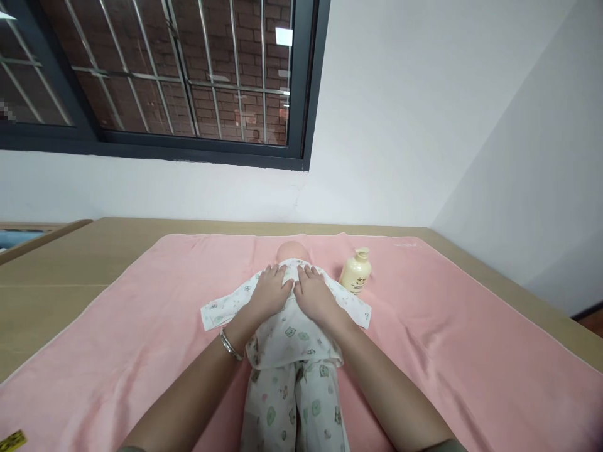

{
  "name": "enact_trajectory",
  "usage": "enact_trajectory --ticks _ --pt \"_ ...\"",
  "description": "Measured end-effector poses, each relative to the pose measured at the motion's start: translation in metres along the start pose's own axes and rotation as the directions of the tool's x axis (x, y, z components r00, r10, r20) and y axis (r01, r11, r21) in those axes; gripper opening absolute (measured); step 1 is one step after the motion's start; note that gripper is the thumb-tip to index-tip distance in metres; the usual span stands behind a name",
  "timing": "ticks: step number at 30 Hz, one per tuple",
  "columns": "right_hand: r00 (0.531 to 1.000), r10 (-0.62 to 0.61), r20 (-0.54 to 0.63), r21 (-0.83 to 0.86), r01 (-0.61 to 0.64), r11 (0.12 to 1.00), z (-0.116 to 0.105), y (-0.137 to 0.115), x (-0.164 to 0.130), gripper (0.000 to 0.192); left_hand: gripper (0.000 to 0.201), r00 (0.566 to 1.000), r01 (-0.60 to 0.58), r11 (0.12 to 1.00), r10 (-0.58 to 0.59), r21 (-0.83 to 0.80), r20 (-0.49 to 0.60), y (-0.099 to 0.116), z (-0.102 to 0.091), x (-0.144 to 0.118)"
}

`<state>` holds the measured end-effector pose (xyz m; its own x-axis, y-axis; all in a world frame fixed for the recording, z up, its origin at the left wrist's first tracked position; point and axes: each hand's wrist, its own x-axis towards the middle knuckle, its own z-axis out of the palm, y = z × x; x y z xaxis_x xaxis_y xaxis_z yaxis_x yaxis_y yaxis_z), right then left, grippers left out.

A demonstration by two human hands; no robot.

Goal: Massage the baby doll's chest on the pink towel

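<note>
A baby doll [292, 252] lies on a pink blanket, its head pointing away from me. It wears a white printed top [296, 333] with long sleeves spread to both sides, and matching trousers [316, 408]. My left hand [272, 290] rests flat on the upper left of the doll's body, fingers stretched toward its head. Opposite it, my right hand [315, 294] lies flat on the upper right. The two thumbs nearly meet at the middle. A silver bangle [230, 344] circles my left wrist. The lower ends of the trousers are outside the picture.
The pink blanket [424, 301] covers much of a wooden table [51, 276]. A cream pump bottle [356, 271] stands right of the doll, near its sleeve. Beyond the table rise a white wall [377, 125] and a barred window [188, 75]. A yellow-black label [13, 441] is at lower left.
</note>
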<state>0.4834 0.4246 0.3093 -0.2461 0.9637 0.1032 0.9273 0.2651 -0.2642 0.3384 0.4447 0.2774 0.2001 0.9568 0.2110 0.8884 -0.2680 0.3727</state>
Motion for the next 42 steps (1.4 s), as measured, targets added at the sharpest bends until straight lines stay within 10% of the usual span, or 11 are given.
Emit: enact_trajectory --ticks 13,23,31,42 --pt "0.999 -0.047 -0.022 0.160 0.050 0.986 -0.005 0.017 0.010 0.044 0.055 0.997 -0.046 0.983 0.057 0.179 -0.056 0.019 0.002 -0.017" --pt "0.997 -0.050 -0.055 0.025 0.051 0.998 -0.001 -0.011 -0.009 0.048 0.060 0.998 0.014 1.000 -0.014 -0.001 0.057 -0.005 -0.007 0.006" --pt "0.998 -0.033 -0.049 0.159 0.040 0.986 -0.002 0.023 0.013 0.045 0.054 0.999 -0.030 0.983 0.034 0.179 -0.020 0.014 0.002 -0.016" --pt "0.999 0.026 -0.044 0.009 -0.026 1.000 0.002 -0.015 -0.013 0.051 0.050 0.999 0.000 1.000 0.000 0.007 -0.049 -0.006 -0.001 0.006"
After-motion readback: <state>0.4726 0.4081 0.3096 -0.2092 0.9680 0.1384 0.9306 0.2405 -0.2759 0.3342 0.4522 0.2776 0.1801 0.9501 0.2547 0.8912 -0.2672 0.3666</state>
